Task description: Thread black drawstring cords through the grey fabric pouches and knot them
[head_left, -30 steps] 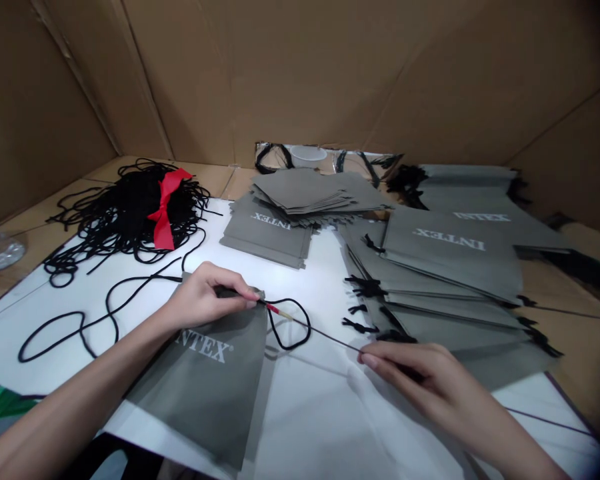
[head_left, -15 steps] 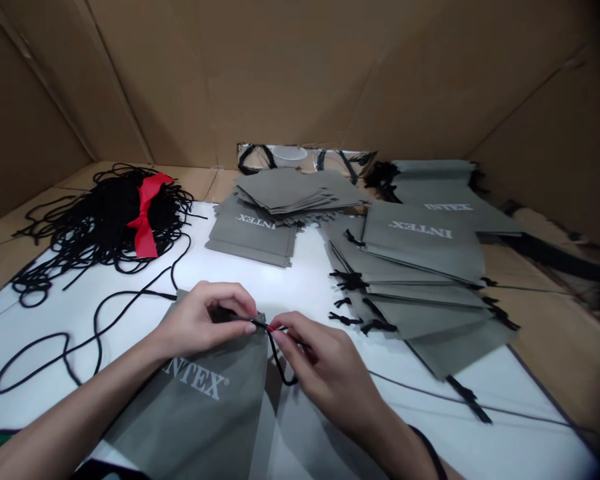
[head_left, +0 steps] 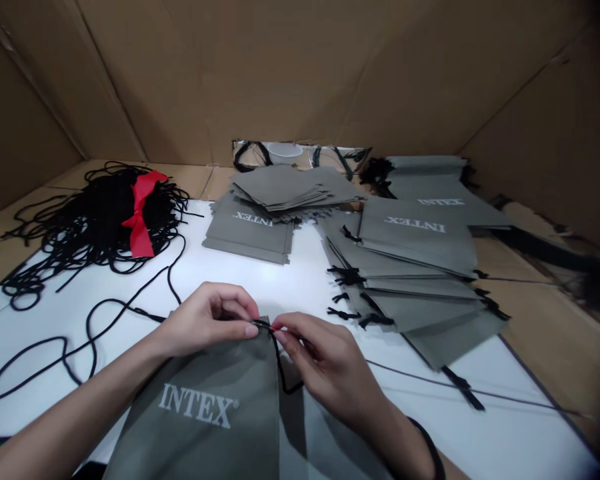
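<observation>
found right hand (head_left: 325, 363) pinching cord (head_left: 280, 370) end at bag (head_left: 205, 413) mouth, brought in from far right within the last second. found left hand (head_left: 207, 320) gripping bag's top hem, fingertips almost meeting. located bag flat on counter (head_left: 300, 287), near edge. judged cord pulled through hem; wire (head_left: 430, 378) let go at right.

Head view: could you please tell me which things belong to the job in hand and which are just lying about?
In hand: left hand pinching the grey INTEX bag at its top; right hand pinching the black cord there.
Lying about: cord bundle with red ribbon; bag stack; corded bags at right; clear cup.
</observation>
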A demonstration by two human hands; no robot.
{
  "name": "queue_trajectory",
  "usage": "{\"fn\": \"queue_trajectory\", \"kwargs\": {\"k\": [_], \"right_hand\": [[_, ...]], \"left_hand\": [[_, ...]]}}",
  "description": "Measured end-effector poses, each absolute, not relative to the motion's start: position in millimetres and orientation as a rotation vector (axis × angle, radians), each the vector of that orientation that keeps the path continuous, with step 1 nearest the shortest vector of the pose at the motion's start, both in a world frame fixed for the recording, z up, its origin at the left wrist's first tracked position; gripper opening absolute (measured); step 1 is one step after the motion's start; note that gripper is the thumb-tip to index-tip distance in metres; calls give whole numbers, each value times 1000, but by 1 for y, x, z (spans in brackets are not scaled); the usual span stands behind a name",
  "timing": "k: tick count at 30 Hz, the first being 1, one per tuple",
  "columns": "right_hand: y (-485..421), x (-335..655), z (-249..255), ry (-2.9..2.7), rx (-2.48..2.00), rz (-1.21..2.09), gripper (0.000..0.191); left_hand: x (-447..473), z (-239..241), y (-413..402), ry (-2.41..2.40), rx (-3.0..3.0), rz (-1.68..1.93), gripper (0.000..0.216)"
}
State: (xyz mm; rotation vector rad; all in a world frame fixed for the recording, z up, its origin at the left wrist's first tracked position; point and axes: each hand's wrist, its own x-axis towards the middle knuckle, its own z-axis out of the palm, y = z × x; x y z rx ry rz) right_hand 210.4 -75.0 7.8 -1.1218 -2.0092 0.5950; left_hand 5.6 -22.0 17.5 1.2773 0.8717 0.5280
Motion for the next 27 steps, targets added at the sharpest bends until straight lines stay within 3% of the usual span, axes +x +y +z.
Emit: {"fn": "queue_trajectory", "kwargs": {"k": [27], "right_hand": [[-79,210,3,-2181,-1158,467,22]], "left_hand": [[13,18,-25,844,1336,530,16]]}}
